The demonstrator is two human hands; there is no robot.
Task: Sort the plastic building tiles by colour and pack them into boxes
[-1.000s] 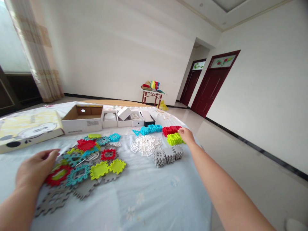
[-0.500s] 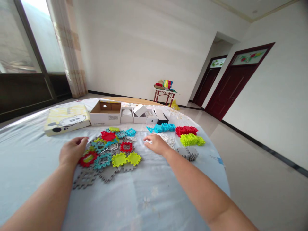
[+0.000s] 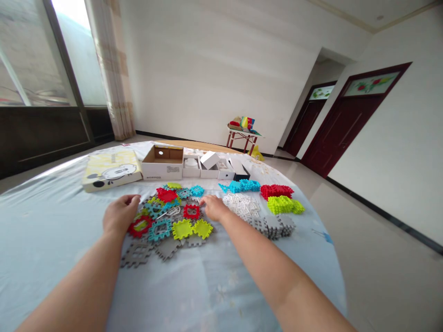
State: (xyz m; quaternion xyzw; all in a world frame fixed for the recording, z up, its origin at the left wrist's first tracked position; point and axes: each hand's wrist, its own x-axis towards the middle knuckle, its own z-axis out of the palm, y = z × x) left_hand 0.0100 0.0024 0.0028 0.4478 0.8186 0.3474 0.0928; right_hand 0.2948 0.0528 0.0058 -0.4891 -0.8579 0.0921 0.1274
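Interlocking plastic tiles in grey, red, blue and lime lie in a loose pile [image 3: 182, 229] on the cloth-covered table. My left hand [image 3: 121, 214] is at the pile's left edge, fingers curled together; whatever is inside them, if anything, is hidden. A red round tile [image 3: 140, 226] lies beside it. At the right edge of the pile, my right hand [image 3: 213, 207] reaches over with fingers slightly apart and nothing visible in them. A red square frame tile [image 3: 191, 211] is just left of its fingertips. Small white pieces [image 3: 242, 204] are spread to its right.
Tiles are grouped by colour on the right: blue [image 3: 240, 186], red [image 3: 276, 191], lime [image 3: 285, 204] and grey [image 3: 273, 227]. Along the back stand a yellow cartoon box [image 3: 112, 170], an open white box [image 3: 162, 170] and several small white boxes [image 3: 209, 171].
My right hand has moved left, from the white pieces to the pile's right edge. My left hand stays at the pile's left side. The whole view has shifted slightly.
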